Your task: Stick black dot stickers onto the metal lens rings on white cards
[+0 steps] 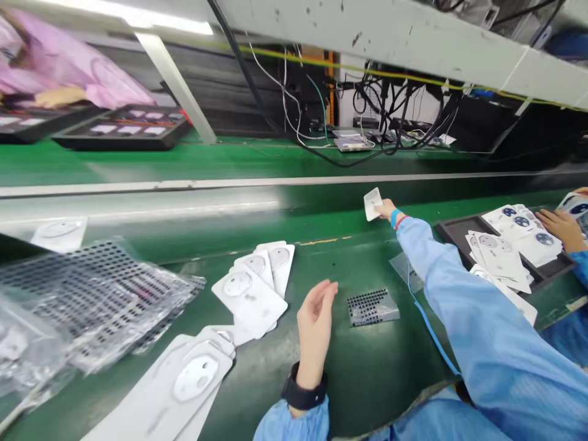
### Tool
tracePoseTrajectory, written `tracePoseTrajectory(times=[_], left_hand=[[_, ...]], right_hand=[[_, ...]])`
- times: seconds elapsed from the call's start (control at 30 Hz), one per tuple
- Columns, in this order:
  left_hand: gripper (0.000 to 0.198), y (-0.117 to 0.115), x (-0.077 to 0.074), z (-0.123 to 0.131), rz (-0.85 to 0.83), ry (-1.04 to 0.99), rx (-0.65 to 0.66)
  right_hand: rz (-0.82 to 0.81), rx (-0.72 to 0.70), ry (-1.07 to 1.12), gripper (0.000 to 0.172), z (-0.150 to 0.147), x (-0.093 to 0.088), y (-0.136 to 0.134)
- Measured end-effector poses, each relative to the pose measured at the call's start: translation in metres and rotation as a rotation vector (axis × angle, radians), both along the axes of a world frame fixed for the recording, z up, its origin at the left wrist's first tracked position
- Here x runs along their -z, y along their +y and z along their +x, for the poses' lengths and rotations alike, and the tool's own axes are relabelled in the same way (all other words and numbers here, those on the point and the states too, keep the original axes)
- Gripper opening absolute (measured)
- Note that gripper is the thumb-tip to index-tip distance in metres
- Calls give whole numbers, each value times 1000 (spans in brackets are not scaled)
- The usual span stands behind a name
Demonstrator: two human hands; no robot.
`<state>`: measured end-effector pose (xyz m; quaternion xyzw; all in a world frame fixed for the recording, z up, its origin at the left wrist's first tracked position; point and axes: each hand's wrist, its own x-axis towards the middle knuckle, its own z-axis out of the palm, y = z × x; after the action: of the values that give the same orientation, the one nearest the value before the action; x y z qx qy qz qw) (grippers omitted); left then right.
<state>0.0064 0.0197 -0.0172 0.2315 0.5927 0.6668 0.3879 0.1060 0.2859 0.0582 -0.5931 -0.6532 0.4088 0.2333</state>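
Note:
My right hand (pixel 384 210) reaches far out over the green belt (pixel 257 211) and pinches a small white card (pixel 372 203) at its edge. My left hand (pixel 316 320) hovers above the green table with its fingers straight and together, holding nothing. A small perforated metal plate in a clear bag (pixel 372 307) lies just right of my left hand. White backing cards with round cut-outs (pixel 254 286) lie fanned to its left, and more white cards (pixel 184 383) lie nearer me.
A heap of bagged perforated plates (pixel 98 294) fills the left. A black tray (pixel 452 231) with white printed cards (pixel 509 242) stands at the right, where another person's hand (pixel 558 226) rests. Black trays (pixel 124 131) sit across the belt beside a person in pink.

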Motion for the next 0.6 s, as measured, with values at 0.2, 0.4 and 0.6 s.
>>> tracePoseTrajectory(times=[0.2, 0.4, 0.6], left_hand=[[95, 5, -16, 23, 74, -110, -58], [57, -33, -15, -21, -135, 286, -282], [38, -51, -16, -27, -405, 254, 107]], right_hand=[[-153, -490, 126, 18, 23, 21, -152], [586, -619, -89, 33, 86, 67, -219], [782, -609, -34, 16, 101, 70, -213]])
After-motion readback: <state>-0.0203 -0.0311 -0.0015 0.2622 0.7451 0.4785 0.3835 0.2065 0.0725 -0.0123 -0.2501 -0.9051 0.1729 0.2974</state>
